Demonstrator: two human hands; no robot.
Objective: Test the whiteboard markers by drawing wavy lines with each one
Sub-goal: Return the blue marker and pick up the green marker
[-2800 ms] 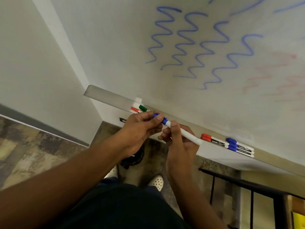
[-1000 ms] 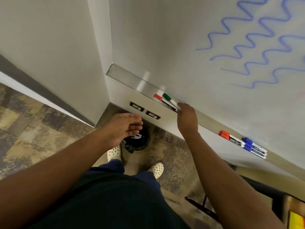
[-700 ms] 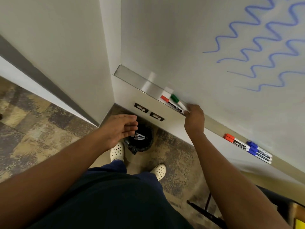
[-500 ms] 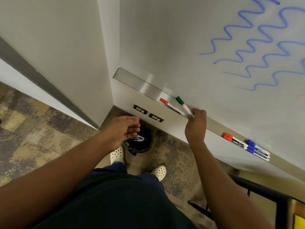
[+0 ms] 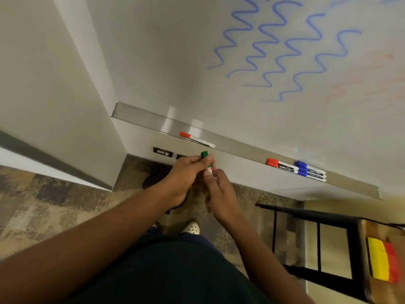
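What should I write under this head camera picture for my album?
Both hands hold a green marker below blue squiggles.

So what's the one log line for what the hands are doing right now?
step: uncapping | left hand: grips green marker at cap end | right hand: holds barrel | tray: red and blue markers | board: blue waves

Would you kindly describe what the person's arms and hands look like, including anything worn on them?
Both forearms are bare, with no sleeves in view. The left hand and right hand wear no gloves, and no rings, watch or bracelet can be seen. No markings show on either arm.
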